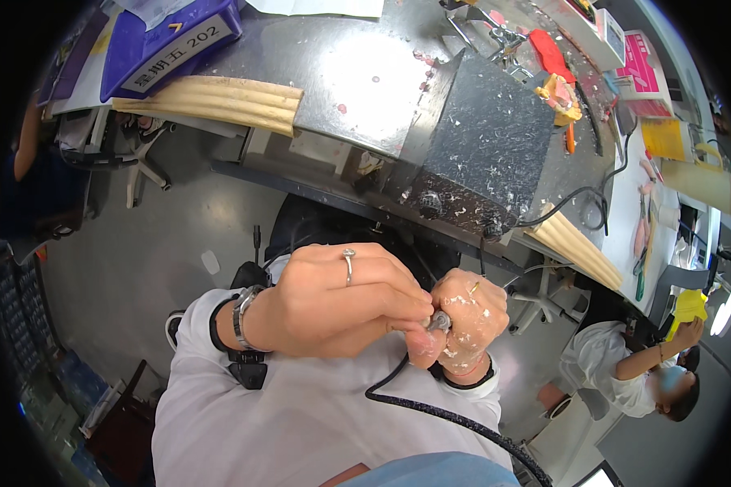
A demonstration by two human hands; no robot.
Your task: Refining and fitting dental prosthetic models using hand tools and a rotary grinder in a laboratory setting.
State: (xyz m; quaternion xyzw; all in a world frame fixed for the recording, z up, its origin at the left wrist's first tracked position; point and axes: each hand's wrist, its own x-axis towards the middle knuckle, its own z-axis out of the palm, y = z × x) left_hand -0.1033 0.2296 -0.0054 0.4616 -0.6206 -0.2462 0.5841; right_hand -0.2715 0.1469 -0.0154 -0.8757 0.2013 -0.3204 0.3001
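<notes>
My right hand [469,319], dusted with white shavings, is closed round a rotary handpiece. Only the handpiece's grey metal end [440,321] shows between the thumb and fingers. A black cable [455,416] loops below the hands and runs off to the lower right. My left hand [345,300], with a ring and a metal watch, has its fingers pressed together at that metal end. Whatever its fingertips hold is hidden. Both hands meet in front of my white coat, below the bench edge.
A black box [491,134] strewn with shavings stands on the metal bench [333,49]. Beside it lies a yellow dental model [559,101]. Ridged wooden strips [219,101] line the bench edge near a purple tray [170,49]. Another person [617,365] sits at right.
</notes>
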